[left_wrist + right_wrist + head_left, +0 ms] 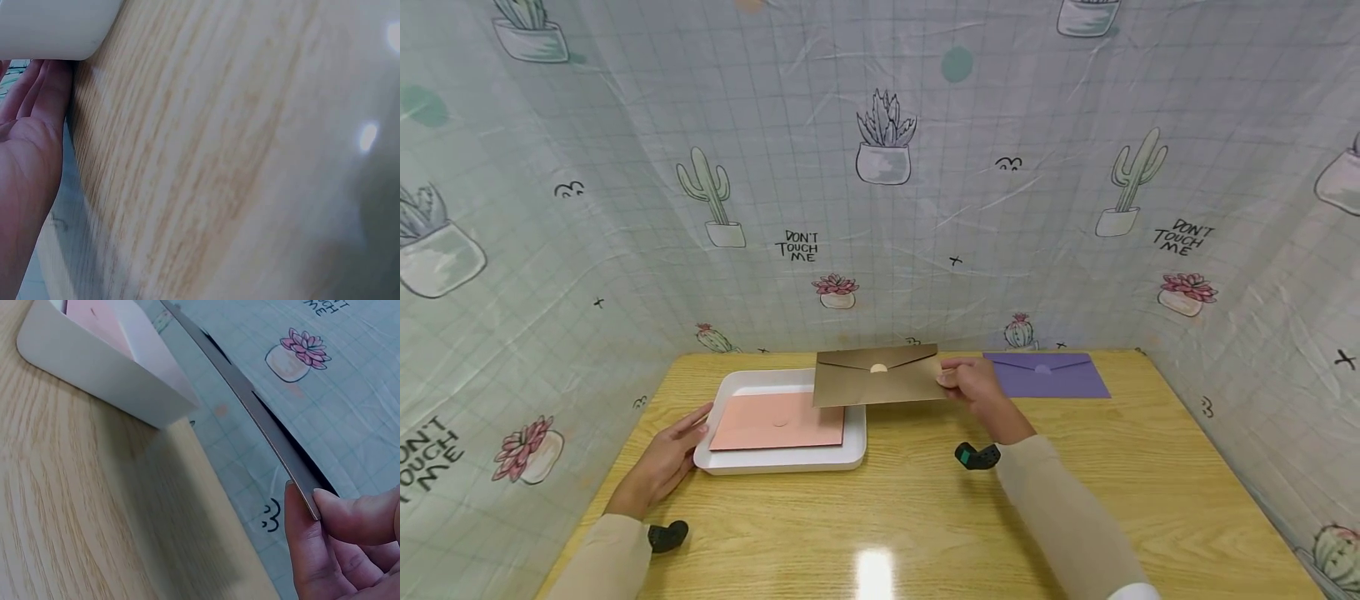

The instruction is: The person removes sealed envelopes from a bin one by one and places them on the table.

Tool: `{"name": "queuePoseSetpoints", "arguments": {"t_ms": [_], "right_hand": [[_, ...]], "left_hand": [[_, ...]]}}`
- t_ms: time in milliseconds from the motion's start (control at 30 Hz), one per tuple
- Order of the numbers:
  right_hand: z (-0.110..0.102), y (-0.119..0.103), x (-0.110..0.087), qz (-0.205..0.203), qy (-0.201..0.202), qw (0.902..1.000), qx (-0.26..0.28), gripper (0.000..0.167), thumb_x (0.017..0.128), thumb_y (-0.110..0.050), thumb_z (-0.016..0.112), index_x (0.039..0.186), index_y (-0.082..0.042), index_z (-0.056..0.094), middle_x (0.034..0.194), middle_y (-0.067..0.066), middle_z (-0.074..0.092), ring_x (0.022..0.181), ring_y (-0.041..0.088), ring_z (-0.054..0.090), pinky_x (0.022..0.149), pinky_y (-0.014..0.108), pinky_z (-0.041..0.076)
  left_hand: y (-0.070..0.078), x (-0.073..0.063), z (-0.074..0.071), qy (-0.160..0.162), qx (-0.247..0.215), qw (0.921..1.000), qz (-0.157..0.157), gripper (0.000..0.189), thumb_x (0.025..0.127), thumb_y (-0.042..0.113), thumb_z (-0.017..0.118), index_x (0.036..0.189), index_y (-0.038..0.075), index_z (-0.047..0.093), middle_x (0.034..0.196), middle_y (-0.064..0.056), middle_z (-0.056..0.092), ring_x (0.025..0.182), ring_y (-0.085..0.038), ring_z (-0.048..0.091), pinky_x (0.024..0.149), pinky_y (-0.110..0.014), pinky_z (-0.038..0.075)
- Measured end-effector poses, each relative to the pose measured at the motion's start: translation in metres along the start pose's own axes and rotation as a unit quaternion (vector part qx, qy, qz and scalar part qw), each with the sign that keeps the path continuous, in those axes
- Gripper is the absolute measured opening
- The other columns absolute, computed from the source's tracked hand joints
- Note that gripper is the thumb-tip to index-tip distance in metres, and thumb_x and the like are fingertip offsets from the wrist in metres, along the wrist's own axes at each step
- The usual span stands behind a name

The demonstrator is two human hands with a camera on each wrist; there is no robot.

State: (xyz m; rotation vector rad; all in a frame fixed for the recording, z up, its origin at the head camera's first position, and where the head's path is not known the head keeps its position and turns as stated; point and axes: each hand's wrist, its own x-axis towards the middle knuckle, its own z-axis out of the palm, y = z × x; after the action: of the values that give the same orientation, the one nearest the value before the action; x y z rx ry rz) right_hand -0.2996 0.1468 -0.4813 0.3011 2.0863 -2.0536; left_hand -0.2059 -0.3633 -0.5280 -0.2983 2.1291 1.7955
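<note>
Right hand (977, 389) pinches brown envelope (880, 386) by one end; long axis runs left, raised, far end overlapping white tray (782, 463) at back right in head view. Left hand (666, 457), farther off, fingers fairly straight, at tray's left edge.

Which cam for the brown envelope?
Head: the brown envelope faces it almost whole, flap and round seal visible, one end pinched by the right hand. Right wrist catches it nearly edge-on, good only for the grip of the fingers. Left wrist shows none of it.
</note>
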Motion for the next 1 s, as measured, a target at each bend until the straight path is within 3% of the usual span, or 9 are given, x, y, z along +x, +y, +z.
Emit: {"name": "queuePoseSetpoints", "arguments": {"t_ms": [133,233,533,1000], "right_hand": [[-0.006,0.001,-0.001,0.001,0.002,1.0000,-0.008,0.043,0.094,0.006,0.068,0.136,0.011,0.062,0.073,-0.006,0.072,0.059,0.008,0.062,0.062,0.024,0.056],[-0.011,0.001,-0.002,0.003,0.002,0.9999,-0.011,0.044,0.095,0.006,0.067,0.138,0.011,0.060,0.073,-0.007,0.072,0.060,0.007,0.063,0.063,0.023,0.056],[-0.024,0.002,-0.004,0.001,0.002,1.0000,0.000,0.044,0.094,0.006,0.067,0.137,0.013,0.060,0.071,-0.008,0.071,0.060,0.006,0.061,0.057,0.019,0.053],[-0.036,0.003,0.001,0.016,0.007,0.9998,-0.012,0.043,0.096,0.004,0.067,0.138,0.008,0.061,0.072,-0.008,0.071,0.059,0.008,0.060,0.061,0.022,0.054]], "left_hand": [[-0.001,-0.003,0.003,0.005,-0.004,1.0000,-0.001,0.059,0.116,0.027,0.035,0.169,0.027,0.010,0.177,-0.014,0.001,0.163,-0.036,0.010,0.128,-0.046,0.023],[-0.002,-0.006,0.005,0.011,-0.010,0.9999,-0.004,0.059,0.116,0.026,0.035,0.169,0.026,0.010,0.177,-0.015,0.000,0.163,-0.037,0.010,0.129,-0.050,0.020],[-0.005,-0.011,0.009,0.017,-0.016,0.9997,0.000,0.059,0.115,0.026,0.036,0.169,0.025,0.010,0.177,-0.015,-0.002,0.163,-0.038,0.008,0.130,-0.050,0.019],[-0.005,-0.011,0.008,0.017,-0.013,0.9998,-0.001,0.059,0.115,0.027,0.036,0.169,0.026,0.010,0.177,-0.013,-0.002,0.164,-0.036,0.008,0.130,-0.050,0.018]]}}
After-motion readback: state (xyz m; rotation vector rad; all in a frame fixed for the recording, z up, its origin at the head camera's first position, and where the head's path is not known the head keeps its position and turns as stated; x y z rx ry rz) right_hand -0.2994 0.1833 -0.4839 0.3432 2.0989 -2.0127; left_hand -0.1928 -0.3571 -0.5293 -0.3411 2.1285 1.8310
